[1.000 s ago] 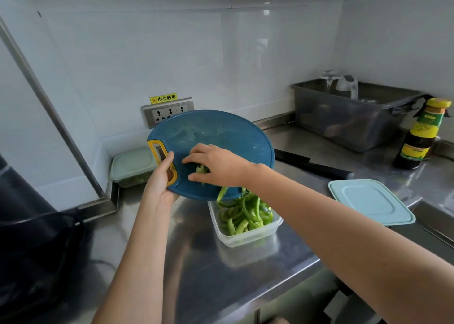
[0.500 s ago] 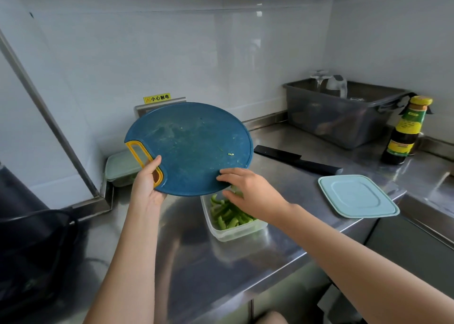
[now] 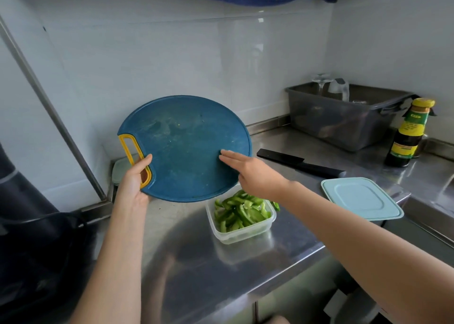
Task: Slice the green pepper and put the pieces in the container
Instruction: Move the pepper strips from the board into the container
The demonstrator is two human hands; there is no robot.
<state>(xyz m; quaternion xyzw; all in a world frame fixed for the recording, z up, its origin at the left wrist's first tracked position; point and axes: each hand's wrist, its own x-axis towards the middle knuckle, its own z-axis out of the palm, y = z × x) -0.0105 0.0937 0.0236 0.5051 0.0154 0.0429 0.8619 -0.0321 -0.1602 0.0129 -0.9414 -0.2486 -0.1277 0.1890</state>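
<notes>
My left hand [image 3: 134, 185] grips the round blue cutting board [image 3: 186, 149] by its yellow handle and holds it tilted above the steel counter. My right hand [image 3: 253, 171] lies flat and open against the board's lower right face, fingers straight. Just below the board's edge stands a clear plastic container [image 3: 242, 232] filled with green pepper slices [image 3: 238, 210]. One slice [image 3: 276, 205] lies on the counter beside the container's far right corner. Only tiny green specks remain on the board.
A black knife [image 3: 299, 164] lies on the counter behind the container. A light blue lid [image 3: 361, 198] rests to the right. A sauce bottle [image 3: 407, 134] and a grey tub [image 3: 344, 117] stand at the back right. Another lidded box [image 3: 119, 169] sits behind the board.
My right hand swept the pepper slices off the board into the container, dipped to the container, then rose flat against the board. The board is now bare and tilted more upright.
</notes>
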